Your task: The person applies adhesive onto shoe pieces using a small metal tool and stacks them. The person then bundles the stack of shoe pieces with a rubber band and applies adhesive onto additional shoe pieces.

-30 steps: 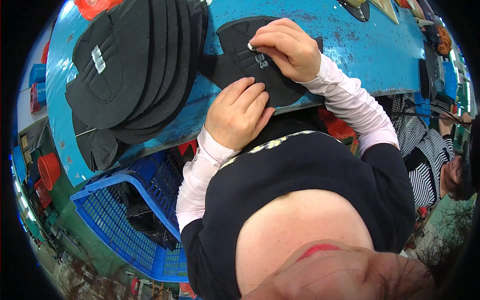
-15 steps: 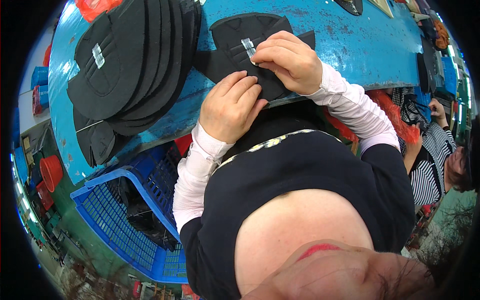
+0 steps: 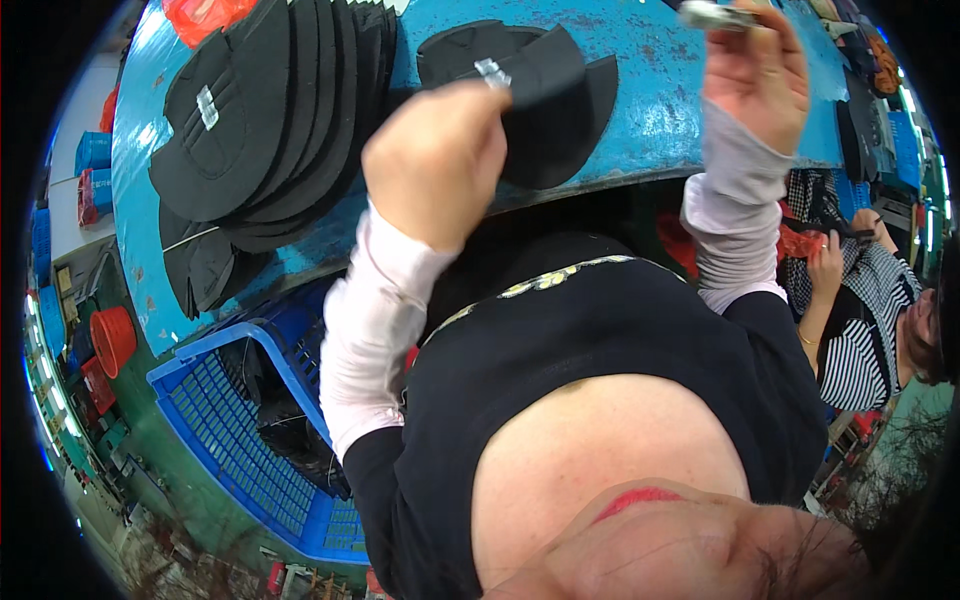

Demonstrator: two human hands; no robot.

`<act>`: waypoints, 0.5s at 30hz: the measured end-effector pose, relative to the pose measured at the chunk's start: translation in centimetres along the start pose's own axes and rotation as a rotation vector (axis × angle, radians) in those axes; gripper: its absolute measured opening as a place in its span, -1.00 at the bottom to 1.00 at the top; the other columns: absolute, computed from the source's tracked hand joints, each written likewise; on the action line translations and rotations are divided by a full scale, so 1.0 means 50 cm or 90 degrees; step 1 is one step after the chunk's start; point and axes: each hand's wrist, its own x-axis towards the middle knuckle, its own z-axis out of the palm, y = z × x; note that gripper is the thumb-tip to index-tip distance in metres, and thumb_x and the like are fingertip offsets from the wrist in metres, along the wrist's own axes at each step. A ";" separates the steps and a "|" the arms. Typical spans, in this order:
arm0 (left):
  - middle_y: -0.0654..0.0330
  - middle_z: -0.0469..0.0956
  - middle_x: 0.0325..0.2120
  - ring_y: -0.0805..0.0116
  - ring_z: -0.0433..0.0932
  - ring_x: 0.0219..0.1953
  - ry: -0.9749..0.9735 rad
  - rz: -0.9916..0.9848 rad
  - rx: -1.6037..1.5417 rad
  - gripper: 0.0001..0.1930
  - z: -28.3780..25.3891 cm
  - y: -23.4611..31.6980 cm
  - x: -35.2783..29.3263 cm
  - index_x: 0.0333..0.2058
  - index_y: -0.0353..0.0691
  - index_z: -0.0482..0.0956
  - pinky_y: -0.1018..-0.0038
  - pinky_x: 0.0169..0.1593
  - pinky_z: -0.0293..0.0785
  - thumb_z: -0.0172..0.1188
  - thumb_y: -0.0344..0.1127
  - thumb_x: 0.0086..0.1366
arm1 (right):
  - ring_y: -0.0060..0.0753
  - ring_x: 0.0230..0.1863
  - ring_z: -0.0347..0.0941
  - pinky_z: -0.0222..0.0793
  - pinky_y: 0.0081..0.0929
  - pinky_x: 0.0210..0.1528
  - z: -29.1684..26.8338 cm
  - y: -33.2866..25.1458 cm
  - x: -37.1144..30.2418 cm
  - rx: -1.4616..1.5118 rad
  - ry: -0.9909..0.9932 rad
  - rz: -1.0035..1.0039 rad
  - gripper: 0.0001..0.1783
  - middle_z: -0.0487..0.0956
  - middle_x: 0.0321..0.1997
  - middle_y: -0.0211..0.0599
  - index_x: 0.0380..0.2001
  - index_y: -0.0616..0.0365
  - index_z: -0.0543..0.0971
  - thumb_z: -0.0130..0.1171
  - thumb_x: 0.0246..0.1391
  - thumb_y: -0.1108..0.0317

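One black cap piece point(image 3: 540, 95), brim pointing right, pinched by left hand point(image 3: 435, 160).

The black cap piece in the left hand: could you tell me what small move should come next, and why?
Probably lay the cap piece on the stack at the left. The left hand holds it lifted off the blue table, and the right hand, holding a small grey thing, is clear of it.

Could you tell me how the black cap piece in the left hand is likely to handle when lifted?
The black cap piece, pinched by the left hand, keeps a curved shape, so it is probably fairly stiff. It looks thin, so likely light.
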 end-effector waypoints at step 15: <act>-0.02 0.70 -0.12 0.14 0.68 -0.04 0.225 -0.143 0.220 -0.71 -0.267 -0.113 -0.059 -0.22 -0.39 0.63 0.33 0.07 0.55 0.01 -0.71 0.14 | -0.35 -0.19 0.63 0.54 -0.50 -0.13 0.004 0.123 -0.068 -0.609 -0.427 -0.121 -0.79 0.70 -0.19 -0.31 -0.16 0.14 0.69 0.35 0.10 0.51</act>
